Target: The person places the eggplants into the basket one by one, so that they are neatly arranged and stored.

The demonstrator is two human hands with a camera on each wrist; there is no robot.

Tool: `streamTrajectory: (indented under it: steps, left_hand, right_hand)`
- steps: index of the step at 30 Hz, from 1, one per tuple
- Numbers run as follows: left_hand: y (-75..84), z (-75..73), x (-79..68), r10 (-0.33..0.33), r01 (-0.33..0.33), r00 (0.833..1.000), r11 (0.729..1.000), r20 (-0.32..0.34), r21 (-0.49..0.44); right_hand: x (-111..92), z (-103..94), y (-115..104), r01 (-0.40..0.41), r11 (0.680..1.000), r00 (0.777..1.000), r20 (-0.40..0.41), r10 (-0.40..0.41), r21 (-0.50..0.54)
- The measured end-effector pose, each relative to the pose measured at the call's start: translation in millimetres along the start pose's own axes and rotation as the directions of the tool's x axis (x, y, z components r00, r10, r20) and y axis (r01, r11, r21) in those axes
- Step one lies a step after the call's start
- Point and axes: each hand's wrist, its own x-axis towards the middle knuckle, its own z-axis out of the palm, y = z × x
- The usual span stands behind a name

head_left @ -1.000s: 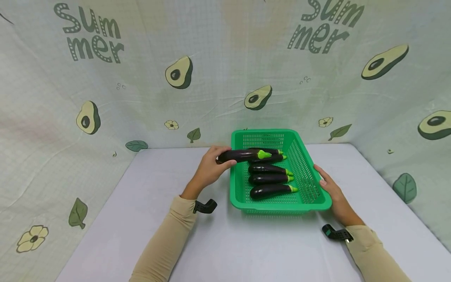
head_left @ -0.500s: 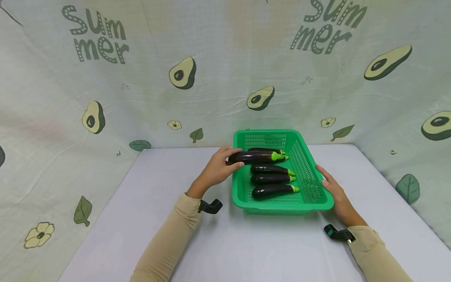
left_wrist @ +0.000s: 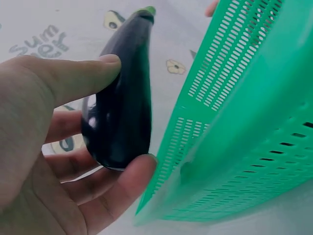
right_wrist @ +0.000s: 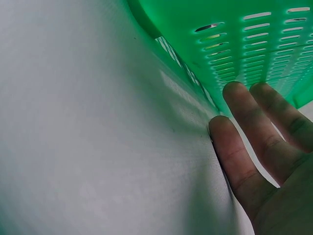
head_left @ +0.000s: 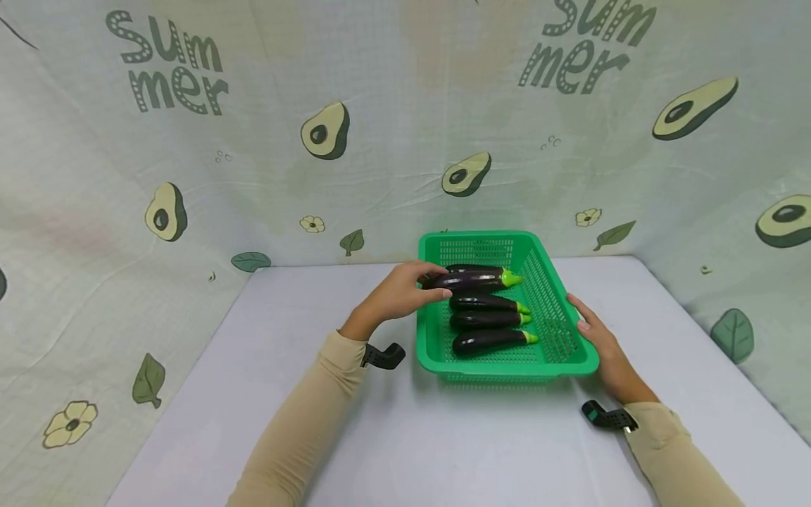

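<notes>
My left hand [head_left: 400, 294] holds a glossy dark eggplant [head_left: 472, 282] by its rounded end, thumb on one side and fingers on the other. Its green stem points right, over the back part of a green perforated basket [head_left: 507, 370]. In the left wrist view the held eggplant [left_wrist: 124, 93] stands out beside the basket wall [left_wrist: 220, 93]. Several more eggplants lie in the basket, stems to the right, among them a front one [head_left: 488, 343]. Against the basket's right side rests my right hand [head_left: 602, 345], its extended fingers [right_wrist: 244, 115] touching the mesh wall.
The basket stands toward the back of a white-covered table [head_left: 481, 451]. Behind it hangs a cloth backdrop [head_left: 393, 105] printed with avocados, leaves and lettering. A black wrist strap [head_left: 383, 356] juts from the left cuff, and another black strap [head_left: 608, 417] from the right.
My left hand has moved right with the eggplant, carrying it from the basket's left rim to over the back eggplants inside. The right hand stays at the basket's side.
</notes>
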Motion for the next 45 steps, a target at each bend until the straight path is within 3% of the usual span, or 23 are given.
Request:
streamTrajectory:
  steps: [9, 15, 20, 29, 32, 38, 45]
  left_hand:
    - [13.2, -3.0, 13.2, -0.044, 0.044, 0.991, 0.999, 0.125, 0.001]
    - [20.9, -1.7, 21.3, -0.056, 0.057, 0.970, 0.998, 0.235, 0.006]
    - [25.1, 3.5, 26.2, -0.069, 0.087, 0.947, 0.995, 0.314, -0.046]
    - [26.9, 11.6, 32.5, -0.085, 0.126, 0.921, 0.989, 0.380, -0.083]
    - [26.3, 12.0, 35.5, -0.088, 0.138, 0.901, 0.986, 0.425, -0.088]
    - [26.3, 12.7, 41.5, -0.085, 0.185, 0.839, 0.973, 0.537, -0.135]
    - [25.0, 21.5, 46.1, -0.116, 0.239, 0.800, 0.961, 0.588, -0.136]
  right_hand:
    - [0, -2.1, -2, -0.018, 1.000, 1.000, 0.008, 0.018, 0.021]
    - [1, -1.3, -1, -0.010, 1.000, 1.000, 0.009, 0.010, 0.016]
    - [1, -1.1, 0, -0.006, 0.999, 1.000, 0.008, 0.006, 0.033]
    - [1, -2.6, 1, -0.016, 0.999, 1.000, 0.015, 0.015, 0.031]
    - [2, -3.9, 2, -0.017, 1.000, 1.000, 0.019, 0.017, 0.024]
    - [3, -5.1, 2, -0.016, 1.000, 1.000, 0.018, 0.016, 0.024]
    - [3, -3.4, 3, -0.015, 0.999, 1.000, 0.020, 0.014, 0.030]
